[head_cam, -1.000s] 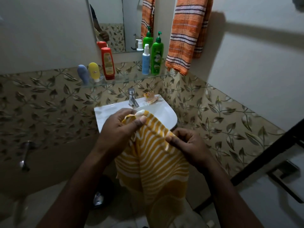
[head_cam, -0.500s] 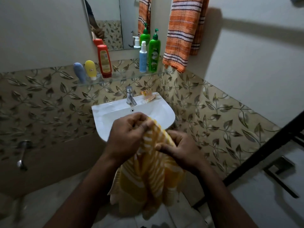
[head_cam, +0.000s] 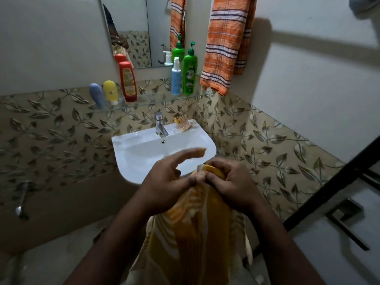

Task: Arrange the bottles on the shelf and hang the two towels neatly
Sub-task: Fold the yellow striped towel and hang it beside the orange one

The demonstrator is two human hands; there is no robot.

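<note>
Yellow and white stripes run down the yellow towel, which hangs bunched below both hands, in front of the sink. The right hand clenches its top edge, fingers curled round the fold. The left hand is released beside it, fingers stretched and blurred over the sink rim; whether its thumb touches the cloth I cannot tell. Beyond, the glass shelf carries a blue tube, a yellow tube and a red bottle at its left, and a blue pump bottle and a green pump bottle at its right. The orange towel hangs on the wall by the shelf's right end.
</note>
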